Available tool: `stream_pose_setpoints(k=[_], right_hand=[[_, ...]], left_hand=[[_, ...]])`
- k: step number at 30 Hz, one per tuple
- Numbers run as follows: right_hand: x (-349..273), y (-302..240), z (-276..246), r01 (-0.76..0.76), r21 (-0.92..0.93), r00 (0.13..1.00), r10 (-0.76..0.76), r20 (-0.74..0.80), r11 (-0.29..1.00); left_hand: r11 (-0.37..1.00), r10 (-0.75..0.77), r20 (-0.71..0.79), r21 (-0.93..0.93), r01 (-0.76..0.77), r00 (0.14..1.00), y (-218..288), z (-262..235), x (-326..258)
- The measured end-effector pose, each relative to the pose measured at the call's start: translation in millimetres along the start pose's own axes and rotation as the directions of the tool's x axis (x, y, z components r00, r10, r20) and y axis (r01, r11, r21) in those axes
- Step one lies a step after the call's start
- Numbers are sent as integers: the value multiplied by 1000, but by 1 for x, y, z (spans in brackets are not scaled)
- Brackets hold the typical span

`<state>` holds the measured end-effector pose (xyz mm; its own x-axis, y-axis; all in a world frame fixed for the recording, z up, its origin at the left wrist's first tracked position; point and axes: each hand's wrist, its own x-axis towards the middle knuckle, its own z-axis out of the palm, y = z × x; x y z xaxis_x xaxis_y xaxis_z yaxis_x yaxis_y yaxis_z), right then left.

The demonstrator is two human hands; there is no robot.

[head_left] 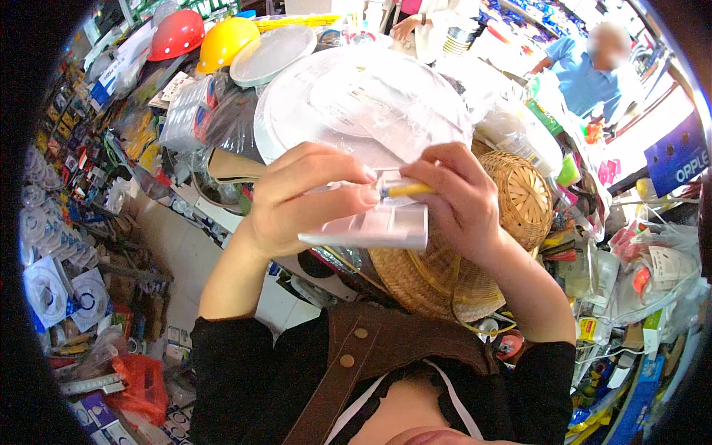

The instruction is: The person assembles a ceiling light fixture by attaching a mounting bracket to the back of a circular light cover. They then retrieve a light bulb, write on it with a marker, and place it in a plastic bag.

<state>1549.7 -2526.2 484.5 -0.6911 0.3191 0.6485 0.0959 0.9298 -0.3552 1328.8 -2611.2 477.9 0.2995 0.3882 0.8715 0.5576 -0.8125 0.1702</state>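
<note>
Both my hands are raised close together at the middle of the view. My left hand (308,194) is closed on a white plastic piece (397,226) with raised walls and a flat edge. Its thumb and forefinger press near a small white part at the top. A slim yellow stick-like piece (412,190), bluish toward its left end, is pinched in my right hand (466,196). That left end meets the small white part by my left fingertips; whether it goes in, I cannot tell.
Beyond my hands lie large round white discs (289,111) under clear plastic. A red helmet (176,35) and a yellow helmet (226,43) sit far left. Woven straw hats (519,194) lie below and right. A person in blue (582,81) stands far right; packed goods line both sides.
</note>
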Motion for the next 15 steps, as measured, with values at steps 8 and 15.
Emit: stream_pose_setpoints(k=[8,15], right_hand=[[-16,-3,5,105,-37,992,-108,-71,994],[-17,-14,13,79,17,997,-80,14,997]], left_hand=[[998,29,20,-55,-27,999,0,6,-15],[992,-42,-15,-116,40,999,8,15,-25]])
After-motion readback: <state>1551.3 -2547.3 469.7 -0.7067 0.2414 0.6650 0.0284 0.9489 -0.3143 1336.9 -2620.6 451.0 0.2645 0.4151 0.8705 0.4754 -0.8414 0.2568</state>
